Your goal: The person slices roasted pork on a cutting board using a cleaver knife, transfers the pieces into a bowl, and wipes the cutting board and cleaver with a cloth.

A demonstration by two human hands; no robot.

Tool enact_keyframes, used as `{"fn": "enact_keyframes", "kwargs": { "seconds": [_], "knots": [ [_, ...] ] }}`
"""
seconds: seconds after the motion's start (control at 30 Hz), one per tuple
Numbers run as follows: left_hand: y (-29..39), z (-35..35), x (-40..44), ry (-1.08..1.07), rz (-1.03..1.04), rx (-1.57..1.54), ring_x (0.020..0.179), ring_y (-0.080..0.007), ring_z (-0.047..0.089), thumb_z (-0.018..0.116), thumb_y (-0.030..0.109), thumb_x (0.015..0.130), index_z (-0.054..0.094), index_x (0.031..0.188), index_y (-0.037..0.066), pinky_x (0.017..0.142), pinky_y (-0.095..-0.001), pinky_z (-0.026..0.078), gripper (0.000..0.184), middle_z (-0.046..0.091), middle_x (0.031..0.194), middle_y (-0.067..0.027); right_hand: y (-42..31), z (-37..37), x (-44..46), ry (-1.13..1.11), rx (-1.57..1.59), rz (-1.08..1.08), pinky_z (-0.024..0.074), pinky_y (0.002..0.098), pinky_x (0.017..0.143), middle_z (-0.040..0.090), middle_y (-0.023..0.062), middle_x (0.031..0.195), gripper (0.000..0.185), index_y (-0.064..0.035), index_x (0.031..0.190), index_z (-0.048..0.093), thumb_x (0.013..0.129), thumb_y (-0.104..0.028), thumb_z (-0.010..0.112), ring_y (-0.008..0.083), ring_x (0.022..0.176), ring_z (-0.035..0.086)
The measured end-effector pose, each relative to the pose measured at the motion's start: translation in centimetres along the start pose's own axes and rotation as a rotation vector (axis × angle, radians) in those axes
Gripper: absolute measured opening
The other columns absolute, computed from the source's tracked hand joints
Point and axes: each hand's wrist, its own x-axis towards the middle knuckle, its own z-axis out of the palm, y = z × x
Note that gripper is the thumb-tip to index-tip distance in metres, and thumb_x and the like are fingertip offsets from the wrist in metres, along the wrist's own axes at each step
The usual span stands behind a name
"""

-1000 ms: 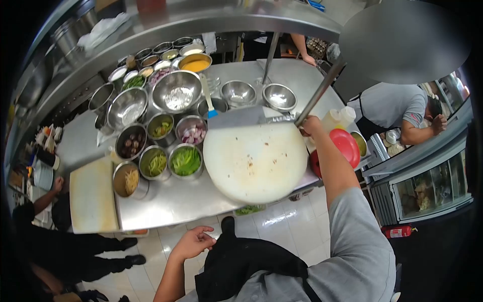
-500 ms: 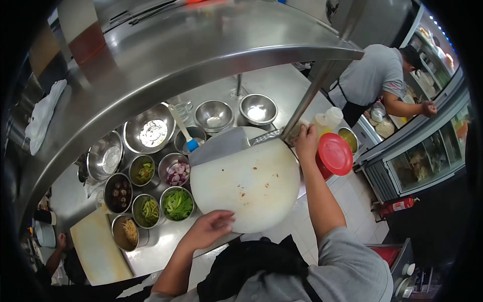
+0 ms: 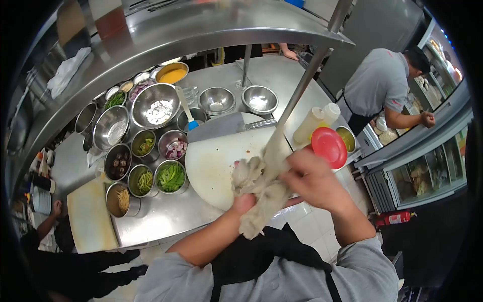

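A crumpled beige cloth (image 3: 261,194) hangs between my hands over the front right of the round white cutting board (image 3: 216,166). My left hand (image 3: 243,204) is closed on its lower part, with the fingers mostly covered by the cloth. At the cloth's right side my right hand (image 3: 314,178) is blurred, its fingers curled at the edge of the fabric. A cleaver (image 3: 219,127) lies across the board's back edge, its handle pointing right. Small brown bits dot the board.
Left of the board stand metal bowls of greens (image 3: 171,176), onions (image 3: 173,145) and mushrooms. A red lid (image 3: 329,147) and squeeze bottles (image 3: 308,126) are at right. A metal post (image 3: 312,75) rises behind. A co-worker (image 3: 377,83) leans into a fridge.
The cloth is now over the board, with my left hand on it. My right hand has come from beside the post toward the board's right side. The view has shifted.
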Motion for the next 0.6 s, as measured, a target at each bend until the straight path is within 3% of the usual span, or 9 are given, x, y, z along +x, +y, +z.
{"fn": "enact_keyframes", "kwargs": {
  "seconds": [0.03,0.1,0.2,0.27,0.33,0.37,0.47,0.57,0.6],
  "knots": [
    [0.7,1.1,-1.4,0.089,0.021,-0.024,0.137,-0.035,0.046,0.053,0.057,0.095,0.034,0.152,0.005,0.113,-0.0486,0.039,0.08,0.041,0.153,-0.0206,1.6,0.6,0.4,-0.25,0.095,-0.033,0.0535,0.0382,0.07,0.069,0.0153,0.094,0.027,-0.0036,0.107,0.067,0.086,-0.02,0.072,0.0289,0.075,0.068],
    [2.7,-1.7,-4.9,0.071,-0.028,0.021,0.13,-0.0364,0.052,0.054,0.047,0.095,0.035,0.151,0.004,0.108,-0.0478,0.044,0.073,0.046,0.148,-0.0231,4.7,2.6,3.6,-0.315,0.055,0.225,0.054,0.0406,0.07,0.07,0.0163,0.095,0.034,-0.0033,0.112,0.067,0.087,-0.026,0.071,0.0337,0.077,0.068],
    [5.4,-4.4,-9.8,0.166,0.036,0.16,0.111,-0.0358,0.064,0.054,0.028,0.091,0.038,0.146,0.002,0.095,-0.0469,0.055,0.063,0.057,0.131,-0.0266,10.9,8.1,9.9,-0.009,-0.06,0.199,0.0517,0.0431,0.084,0.068,0.0189,0.104,0.056,-0.0028,0.142,0.043,0.091,-0.018,0.063,0.0361,0.1,0.065],
    [4.3,-0.6,-9.9,0.663,0.424,0.543,0.107,-0.034,0.065,0.052,0.021,0.091,0.045,0.139,-0.004,0.092,-0.0373,0.055,0.055,0.061,0.125,-0.0231,18.7,14.8,12.4,0.152,-0.183,-0.019,0.0495,0.0445,0.09,0.064,0.0173,0.114,0.049,-0.0008,0.138,0.044,0.093,-0.014,0.057,0.0336,0.11,0.061],
    [5.3,-1.6,-11.0,0.748,0.625,0.699,0.107,-0.0305,0.065,0.053,0.02,0.092,0.047,0.137,-0.004,0.092,-0.0363,0.055,0.051,0.062,0.124,-0.0209,20.5,16.6,13.7,-0.114,-0.636,-0.218,0.0481,0.0468,0.094,0.062,0.0151,0.118,0.039,-0.0016,0.131,0.05,0.093,-0.011,0.051,0.0306,0.118,0.058],
    [5.8,-2.0,-11.5,0.831,0.818,0.844,0.108,-0.027,0.065,0.054,0.018,0.093,0.049,0.135,-0.004,0.092,-0.0353,0.054,0.048,0.063,0.124,-0.0188,19.4,16.2,14.1,-0.193,-0.605,-0.161,0.0498,0.046,0.093,0.062,0.0145,0.114,0.033,-0.0046,0.125,0.054,0.092,-0.01,0.049,0.0284,0.115,0.06],
    [7.0,-1.7,-11.0,1.088,0.955,1.057,0.108,-0.0215,0.065,0.058,0.015,0.095,0.055,0.131,-0.004,0.091,-0.0341,0.053,0.041,0.064,0.122,-0.0148,16.2,14.0,12.7,-0.285,-0.583,-0.12,0.0518,0.0454,0.09,0.062,0.0156,0.113,0.036,-0.0065,0.126,0.055,0.091,-0.01,0.05,0.0308,0.111,0.062],
    [11.3,-5.1,-10.8,1.203,0.669,1.847,0.107,-0.0285,0.065,0.061,0.019,0.095,0.06,0.124,-0.002,0.089,-0.0401,0.052,0.036,0.067,0.119,-0.0135,13.3,11.4,8.5,-0.18,-0.425,0.09,0.0535,0.046,0.086,0.061,0.0172,0.115,0.036,-0.0079,0.128,0.055,0.093,-0.012,0.05,0.0344,0.105,0.064],
    [14.3,-7.2,-10.5,1.018,0.569,2.235,0.113,-0.0333,0.062,0.06,0.018,0.093,0.059,0.127,-0.002,0.096,-0.0441,0.048,0.039,0.065,0.124,-0.0158,12.4,10.6,6.7,-0.068,-0.347,0.139,0.0536,0.0466,0.085,0.062,0.0178,0.11,0.034,-0.0074,0.128,0.056,0.095,-0.014,0.05,0.0364,0.102,0.065]
  ]
}}
